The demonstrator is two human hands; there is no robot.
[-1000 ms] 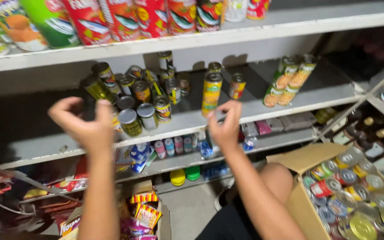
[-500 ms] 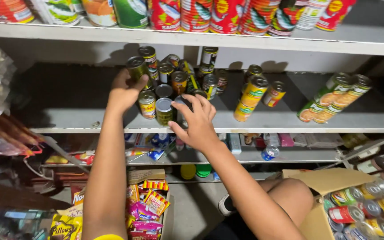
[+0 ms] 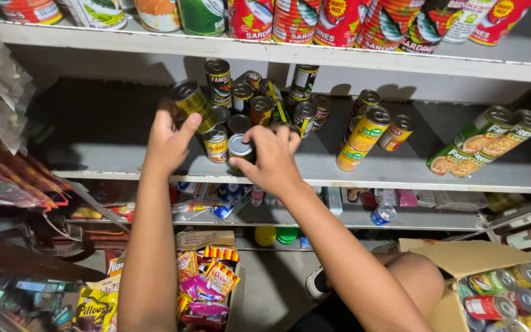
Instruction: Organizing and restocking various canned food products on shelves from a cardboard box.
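Our left hand [image 3: 168,138] clamped on green tin [image 3: 192,101], tilted, lifted clear of shelf [image 3: 401,172] at cluster's left edge. Our right hand [image 3: 271,157] closed round silver-topped tin [image 3: 241,147] at near edge, steadying it upright.

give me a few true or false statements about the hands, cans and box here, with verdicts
1. The left hand holds a gold can lifted off the shelf. True.
2. The right hand is inside the cardboard box. False: it rests on a silver-topped can on the shelf.
3. The box is empty. False: it holds cans.
4. Two long green cans lie tilted at the shelf's right end. True.
5. The shelf above is bare. False: red cans line it.
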